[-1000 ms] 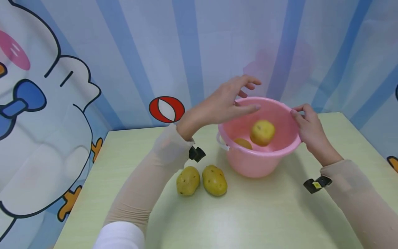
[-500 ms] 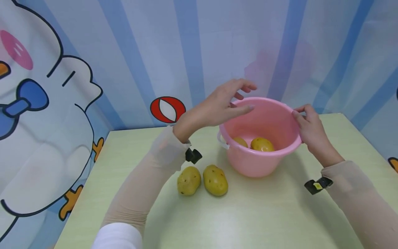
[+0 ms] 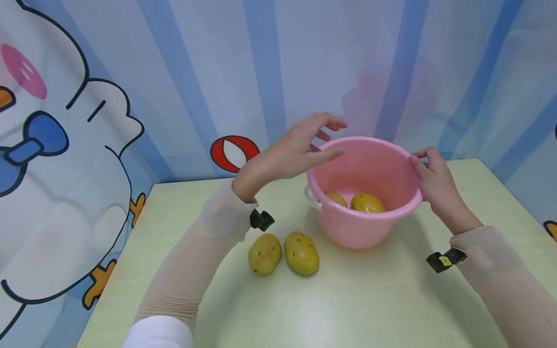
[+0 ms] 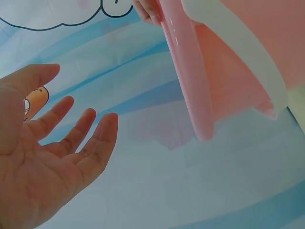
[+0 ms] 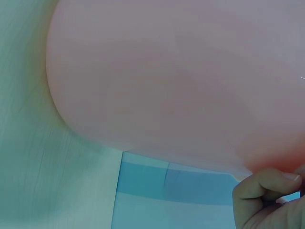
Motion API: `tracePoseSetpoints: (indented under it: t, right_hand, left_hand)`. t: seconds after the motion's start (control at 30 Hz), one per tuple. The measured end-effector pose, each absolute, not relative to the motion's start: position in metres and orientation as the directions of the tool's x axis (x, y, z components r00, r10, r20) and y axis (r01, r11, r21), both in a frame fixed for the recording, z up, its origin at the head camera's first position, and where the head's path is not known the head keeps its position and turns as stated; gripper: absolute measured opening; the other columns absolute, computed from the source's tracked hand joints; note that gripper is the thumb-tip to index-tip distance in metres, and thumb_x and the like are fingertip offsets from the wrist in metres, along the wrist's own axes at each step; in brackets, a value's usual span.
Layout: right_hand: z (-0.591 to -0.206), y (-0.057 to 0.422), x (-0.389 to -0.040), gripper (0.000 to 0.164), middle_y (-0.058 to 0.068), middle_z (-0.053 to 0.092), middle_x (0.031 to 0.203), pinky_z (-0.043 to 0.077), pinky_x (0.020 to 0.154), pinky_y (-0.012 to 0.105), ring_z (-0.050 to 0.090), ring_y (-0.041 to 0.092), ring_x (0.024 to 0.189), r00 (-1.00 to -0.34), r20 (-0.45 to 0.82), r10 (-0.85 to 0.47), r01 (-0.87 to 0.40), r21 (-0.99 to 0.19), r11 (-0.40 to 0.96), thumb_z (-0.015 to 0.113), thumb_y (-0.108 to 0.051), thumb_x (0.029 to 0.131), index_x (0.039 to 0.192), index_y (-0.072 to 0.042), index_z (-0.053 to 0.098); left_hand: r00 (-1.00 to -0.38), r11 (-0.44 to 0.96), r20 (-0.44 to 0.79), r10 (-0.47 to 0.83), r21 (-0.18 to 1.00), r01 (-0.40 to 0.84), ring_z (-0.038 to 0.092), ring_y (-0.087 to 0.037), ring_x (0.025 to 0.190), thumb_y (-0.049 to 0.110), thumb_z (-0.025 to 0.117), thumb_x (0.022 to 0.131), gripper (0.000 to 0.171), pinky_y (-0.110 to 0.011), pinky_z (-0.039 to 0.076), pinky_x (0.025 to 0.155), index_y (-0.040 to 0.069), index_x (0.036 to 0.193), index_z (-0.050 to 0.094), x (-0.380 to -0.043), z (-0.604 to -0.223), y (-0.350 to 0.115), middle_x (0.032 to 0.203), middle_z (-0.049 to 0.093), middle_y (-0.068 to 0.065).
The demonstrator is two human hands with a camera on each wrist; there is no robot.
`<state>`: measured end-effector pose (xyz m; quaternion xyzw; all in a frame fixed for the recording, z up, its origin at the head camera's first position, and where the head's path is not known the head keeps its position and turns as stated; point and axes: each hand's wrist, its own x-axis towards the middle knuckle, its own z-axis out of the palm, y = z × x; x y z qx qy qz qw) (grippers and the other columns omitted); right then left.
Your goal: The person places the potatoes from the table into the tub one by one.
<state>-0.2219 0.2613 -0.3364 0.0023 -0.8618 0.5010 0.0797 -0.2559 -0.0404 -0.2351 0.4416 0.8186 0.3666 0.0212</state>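
Note:
A pink bucket (image 3: 357,229) with a white handle (image 3: 311,198) stands on the table, its mouth tipped slightly toward me. My right hand (image 3: 437,181) pinches the bucket's right rim between thumb and fingers; in the right wrist view those fingers (image 5: 267,191) sit at the edge of the pink wall. Inside the bucket lie two potatoes, one plainly visible (image 3: 367,203) and one partly hidden by the front rim (image 3: 337,198). My left hand (image 3: 300,145), holding nothing, hovers at the bucket's left rim with its fingers spread and relaxed, as the left wrist view also shows.
Two more potatoes, one rounder (image 3: 264,253) and one longer (image 3: 301,253), lie side by side on the pale table (image 3: 348,309), left of the bucket and near my left forearm. Behind the table's back edge hangs a blue striped cloth (image 3: 304,63) with cartoon prints.
A potato that was in mid-air inside the bucket now rests on its bottom. My left hand has drawn back to the left from over the bucket; the right hand keeps its grip.

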Motion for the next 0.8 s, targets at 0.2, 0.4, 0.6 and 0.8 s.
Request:
tracePoseSetpoints:
  t: [0.2, 0.4, 0.6, 0.8]
  right_hand:
    - [-0.336, 0.262, -0.221, 0.044, 0.027, 0.058, 0.1, 0.048, 0.045, 0.03, 0.058, 0.014, 0.054, -0.988, 0.14, 0.072, -0.086, -0.862, 0.499, 0.032, -0.029, 0.11, 0.134, 0.008, 0.034]
    - [-0.336, 0.265, -0.222, 0.044, 0.019, 0.06, 0.092, 0.046, 0.043, 0.031, 0.057, 0.014, 0.052, -0.989, 0.135, 0.066, -0.086, -0.867, 0.491, 0.032, -0.029, 0.11, 0.133, 0.008, 0.034]
    - [-0.336, 0.267, -0.223, 0.043, 0.011, 0.06, 0.084, 0.044, 0.042, 0.031, 0.055, 0.015, 0.048, -0.99, 0.131, 0.06, -0.086, -0.872, 0.481, 0.032, -0.028, 0.11, 0.133, 0.008, 0.034]
    - [-0.336, 0.266, -0.224, 0.042, 0.01, 0.06, 0.083, 0.045, 0.042, 0.03, 0.055, 0.015, 0.049, -0.989, 0.135, 0.055, -0.093, -0.875, 0.475, 0.033, -0.028, 0.109, 0.132, 0.008, 0.034]
  left_hand:
    - [-0.629, 0.362, 0.273, 0.728, 0.627, 0.69, 0.052, -0.013, 0.118, 0.033, 0.063, 0.098, 0.053, -0.024, 0.051, 0.089, 0.011, 0.144, 0.047, -0.254, -0.237, -0.051, 0.141, 0.048, -0.003]
    - [-0.645, 0.372, 0.269, 0.715, 0.635, 0.677, 0.051, -0.013, 0.118, 0.035, 0.062, 0.099, 0.052, -0.024, 0.051, 0.09, 0.012, 0.143, 0.047, -0.252, -0.238, -0.061, 0.141, 0.047, -0.001]
    - [-0.655, 0.385, 0.279, 0.702, 0.625, 0.679, 0.052, -0.012, 0.117, 0.035, 0.061, 0.099, 0.051, -0.024, 0.051, 0.09, 0.011, 0.142, 0.048, -0.249, -0.235, -0.067, 0.141, 0.048, -0.001]
    - [-0.666, 0.397, 0.283, 0.69, 0.621, 0.676, 0.052, -0.011, 0.116, 0.035, 0.061, 0.099, 0.049, -0.024, 0.051, 0.09, 0.013, 0.141, 0.049, -0.248, -0.237, -0.074, 0.139, 0.049, 0.0]
